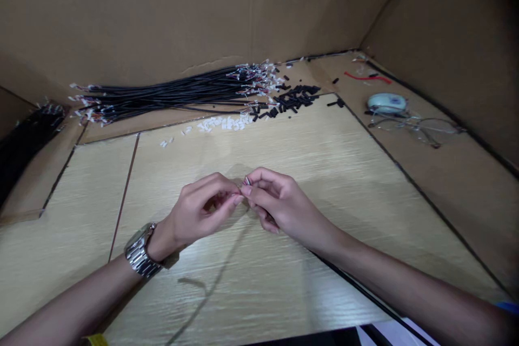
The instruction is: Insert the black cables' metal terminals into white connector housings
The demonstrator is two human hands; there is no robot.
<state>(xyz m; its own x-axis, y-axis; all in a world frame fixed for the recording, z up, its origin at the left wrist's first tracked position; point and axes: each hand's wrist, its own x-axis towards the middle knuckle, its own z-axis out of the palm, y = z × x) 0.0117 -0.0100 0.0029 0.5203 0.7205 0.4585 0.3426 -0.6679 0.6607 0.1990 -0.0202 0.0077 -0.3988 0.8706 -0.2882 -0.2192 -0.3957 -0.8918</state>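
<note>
While both hands meet over the middle of the table (324,135), the left hand (203,208) and the right hand (271,200) pinch one tiny piece (246,181) between their fingertips, just above the wood. Both hands are closed tight on it, thumb against finger. It is too small to tell just what it is, but it looks like the end of a thin wire. A dark wire (365,292) runs out from under the right arm toward the near edge, and it may be the same wire. A watch (140,251) sits on the left wrist. Far back by the cardboard wall lies a big bundle of wires (170,92) with little ends on them, so I think many are done already. Just in front of it lie small white bits (223,123) and a heap of black tubes (295,98), so I think plenty of pieces are left to use. Off to the right, well apart from the hands, lie glasses (417,127) and a pale round thing (387,102).
</note>
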